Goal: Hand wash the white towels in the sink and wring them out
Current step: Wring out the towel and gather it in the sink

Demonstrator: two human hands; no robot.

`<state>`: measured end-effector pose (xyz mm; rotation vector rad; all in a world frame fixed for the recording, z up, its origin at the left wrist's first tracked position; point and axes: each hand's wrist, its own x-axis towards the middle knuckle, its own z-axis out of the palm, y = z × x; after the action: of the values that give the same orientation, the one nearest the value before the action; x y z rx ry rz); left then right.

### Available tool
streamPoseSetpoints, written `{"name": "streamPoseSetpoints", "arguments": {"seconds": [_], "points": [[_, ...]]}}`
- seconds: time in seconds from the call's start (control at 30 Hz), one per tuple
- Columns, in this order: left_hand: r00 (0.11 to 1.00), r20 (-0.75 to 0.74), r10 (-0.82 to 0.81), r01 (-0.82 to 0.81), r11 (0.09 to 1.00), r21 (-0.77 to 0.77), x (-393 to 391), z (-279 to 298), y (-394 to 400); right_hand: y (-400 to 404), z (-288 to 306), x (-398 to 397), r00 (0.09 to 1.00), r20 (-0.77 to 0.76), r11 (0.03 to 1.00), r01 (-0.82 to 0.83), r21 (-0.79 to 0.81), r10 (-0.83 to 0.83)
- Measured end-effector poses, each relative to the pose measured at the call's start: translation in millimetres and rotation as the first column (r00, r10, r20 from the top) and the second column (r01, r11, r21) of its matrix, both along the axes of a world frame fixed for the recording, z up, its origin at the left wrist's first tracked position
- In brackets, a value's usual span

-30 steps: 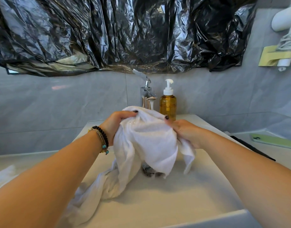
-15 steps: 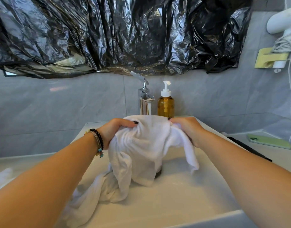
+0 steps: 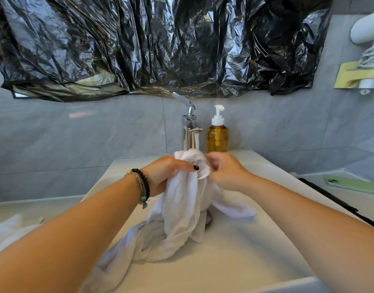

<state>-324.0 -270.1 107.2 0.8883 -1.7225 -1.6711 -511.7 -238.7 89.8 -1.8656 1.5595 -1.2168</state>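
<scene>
A wet white towel (image 3: 181,210) hangs bunched over the white sink (image 3: 234,254), its lower end trailing toward the sink's front left. My left hand (image 3: 167,174) grips the towel's top from the left, and my right hand (image 3: 226,172) grips it from the right; the two hands are close together under the chrome tap (image 3: 190,125). A stream of water runs from the tap onto the bunched top. A second white cloth (image 3: 6,231) lies on the counter at the far left.
An amber soap pump bottle (image 3: 217,136) stands right of the tap. A green phone (image 3: 353,183) and a black strip lie on the right counter. Black plastic sheeting (image 3: 160,45) covers the wall above. A white hair dryer (image 3: 367,28) hangs at the upper right.
My hands have come together, gathering the spread towel into a tight bunch under the running tap. The towel's right flap has dropped lower into the sink.
</scene>
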Motion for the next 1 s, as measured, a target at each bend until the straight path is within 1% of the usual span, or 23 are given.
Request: {"name": "streamPoseSetpoints", "arguments": {"seconds": [0.03,0.07,0.1,0.13,0.17,0.2,0.23,0.27,0.3,0.33,0.37,0.47,0.5,0.57,0.67,0.73,0.8,0.83,0.87,0.9,0.93,0.97,1.0], "points": [[0.999,0.027,0.04,-0.04,0.999,-0.02,1,0,-1,-2,6,-8,0.99,0.047,0.989,0.133,-0.068,-0.13],[0.995,0.057,0.078,-0.076,0.996,-0.039,2,0,-1,-2,12,-16,0.958,0.124,0.955,0.273,-0.119,-0.259],[0.991,0.08,0.106,-0.103,0.994,-0.048,3,-2,-2,1,17,-26,0.924,0.193,0.925,0.358,-0.127,-0.331],[0.988,0.086,0.124,-0.121,0.992,-0.044,3,-3,-1,6,21,-33,0.92,0.208,0.93,0.356,-0.09,-0.332],[0.987,0.073,0.143,-0.14,0.989,-0.041,1,-4,-1,12,22,-33,0.943,0.162,0.955,0.297,-0.009,-0.291],[0.984,0.04,0.171,-0.17,0.985,-0.035,-2,-4,0,18,22,-28,0.973,0.088,0.972,0.204,0.118,-0.214],[0.977,0.0,0.212,-0.212,0.977,-0.024,-6,-4,-1,22,19,-18,0.993,0.038,0.958,0.099,0.268,-0.113],[0.968,-0.048,0.247,-0.248,0.969,0.0,-9,-4,-2,26,17,-5,0.999,0.045,0.917,0.009,0.398,-0.029],[0.96,-0.09,0.265,-0.263,0.964,0.035,-13,-2,-2,26,14,6,0.995,0.101,0.878,-0.061,0.476,0.014],[0.955,-0.129,0.266,-0.258,0.963,0.079,-15,0,-2,25,12,15,0.982,0.183,0.859,-0.123,0.497,0.034],[0.953,-0.158,0.258,-0.241,0.963,0.121,-16,2,-1,22,9,20,0.962,0.27,0.858,-0.178,0.482,0.048],[0.946,-0.249,0.209,-0.152,0.961,0.229,-16,11,5,14,3,16,0.872,0.483,0.83,-0.324,0.454,0.076],[0.946,-0.271,0.177,-0.114,0.966,0.233,-17,14,8,13,0,11,0.848,0.526,0.818,-0.345,0.46,0.062],[0.943,-0.309,0.125,-0.063,0.977,0.203,-19,18,12,12,-3,1,0.835,0.549,0.799,-0.361,0.481,0.046],[0.929,-0.329,0.171,-0.134,0.982,0.134,-21,15,8,11,-5,1,0.856,0.517,0.774,-0.334,0.538,0.01],[0.92,-0.318,0.23,-0.213,0.973,0.087,-21,12,6,14,-9,8,0.886,0.462,0.774,-0.27,0.572,-0.032],[0.898,-0.334,0.287,-0.282,0.957,0.063,-22,10,5,17,-14,16,0.941,0.326,0.782,-0.137,0.608,-0.088],[0.889,-0.341,0.307,-0.307,0.95,0.055,-23,9,3,16,-15,19,0.966,0.222,0.804,-0.025,0.595,-0.134],[0.881,-0.347,0.323,-0.327,0.944,0.049,-24,8,1,13,-17,20,0.97,0.139,0.834,0.093,0.544,-0.199],[0.873,-0.349,0.34,-0.345,0.937,0.049,-24,7,-1,9,-17,21,0.959,0.121,0.863,0.169,0.475,-0.255],[0.864,-0.355,0.357,-0.362,0.931,0.057,-24,7,-1,5,-17,22,0.945,0.161,0.885,0.195,0.423,-0.286],[0.854,-0.364,0.371,-0.375,0.925,0.064,-24,7,-2,3,-16,25,0.93,0.237,0.9,0.169,0.402,-0.28],[0.844,-0.378,0.38,-0.382,0.921,0.074,-24,8,-3,1,-17,29,0.914,0.324,0.911,0.102,0.4,-0.245]]}}
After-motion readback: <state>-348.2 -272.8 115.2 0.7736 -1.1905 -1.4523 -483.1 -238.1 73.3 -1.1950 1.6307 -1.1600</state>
